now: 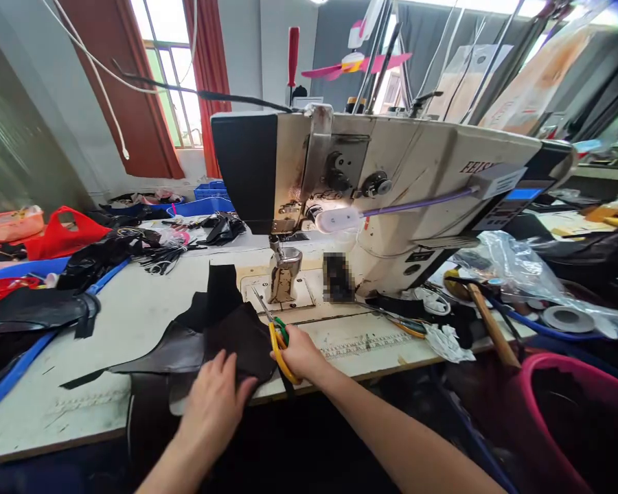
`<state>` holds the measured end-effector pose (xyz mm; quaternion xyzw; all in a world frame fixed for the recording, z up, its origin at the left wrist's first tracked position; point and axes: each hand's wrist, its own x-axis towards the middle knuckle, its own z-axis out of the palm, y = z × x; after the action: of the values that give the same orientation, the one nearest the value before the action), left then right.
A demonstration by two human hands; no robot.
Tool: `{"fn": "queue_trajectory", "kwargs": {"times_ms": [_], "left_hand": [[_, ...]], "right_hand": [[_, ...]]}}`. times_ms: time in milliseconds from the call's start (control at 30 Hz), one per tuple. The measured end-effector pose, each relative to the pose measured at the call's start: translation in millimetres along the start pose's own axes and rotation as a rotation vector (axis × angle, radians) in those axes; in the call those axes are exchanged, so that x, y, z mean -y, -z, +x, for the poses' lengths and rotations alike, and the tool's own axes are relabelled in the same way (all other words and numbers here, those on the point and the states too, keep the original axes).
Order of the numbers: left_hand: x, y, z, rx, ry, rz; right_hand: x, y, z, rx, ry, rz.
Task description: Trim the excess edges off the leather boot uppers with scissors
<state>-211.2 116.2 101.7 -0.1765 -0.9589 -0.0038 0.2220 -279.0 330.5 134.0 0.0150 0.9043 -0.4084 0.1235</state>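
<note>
My right hand (299, 355) is closed around the yellow and green handles of a pair of scissors (274, 336). The metal blades point away from me, towards the post of the sewing machine (284, 274). To the left, my left hand (213, 392) lies on dark leather pieces (237, 336), fingers spread and stretched out. These pieces overlap on the table; part of them hangs over the front edge. A black strip (221, 283) sticks up from the pile beside the machine's base plate. The right hand's fingertips are partly hidden by the handles.
The machine head (381, 158) overhangs the white table (159, 295). A second pair of scissors (402, 324), crumpled white tissue (449, 342) and a wooden-handled tool (489, 322) lie at right. A pink bucket (538, 405) stands below them. Dark pieces fill the blue-rimmed tray (18, 374) at left.
</note>
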Motion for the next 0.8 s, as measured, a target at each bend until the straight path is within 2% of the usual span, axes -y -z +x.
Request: {"fn": "queue_trajectory", "kwargs": {"times_ms": [67, 100, 167, 267, 300, 367, 433, 533, 600, 667, 800], "left_hand": [[-29.6, -18.5, -10.9, 0.001, -0.005, -0.028], [-34.0, -23.8, -17.1, 0.006, -0.025, -0.053], [-24.8, -25.8, -27.2, 0.035, -0.089, -0.123], [6.4, -14.8, -32.2, 0.074, -0.188, -0.304], [14.2, -10.1, -31.4, 0.071, -0.196, -0.350], [20.9, -2.4, -27.8, 0.056, -0.185, -0.419], [17.4, 1.7, -23.4, 0.042, -0.160, -0.456], [7.1, 2.3, -18.4, 0.017, -0.140, -0.522], [3.4, 1.3, -16.6, -0.011, -0.129, -0.555], [2.5, 0.4, -16.0, -0.040, -0.120, -0.571], [2.2, -0.7, -17.7, -0.091, -0.121, -0.574]], "right_hand": [[-11.9, 6.4, -14.0, -0.055, -0.014, 0.048], [-16.9, 11.1, -22.2, -0.071, -0.006, 0.072], [-25.1, 21.0, -43.0, -0.100, 0.018, 0.112], [-34.8, 27.4, -84.5, -0.121, 0.079, 0.223], [-38.8, 24.7, -99.3, -0.048, 0.129, 0.345], [-50.3, 10.0, -126.6, 0.322, 0.155, 0.675], [-66.9, -16.0, -147.1, 0.663, 0.022, 0.897], [-95.6, -63.3, -161.4, 0.926, -0.095, 1.024], [-109.9, -88.5, -162.5, 1.040, -0.168, 1.099], [-114.6, -102.6, -160.5, 1.082, -0.232, 1.171], [-100.4, -105.1, -155.7, 1.054, -0.310, 1.317]]}}
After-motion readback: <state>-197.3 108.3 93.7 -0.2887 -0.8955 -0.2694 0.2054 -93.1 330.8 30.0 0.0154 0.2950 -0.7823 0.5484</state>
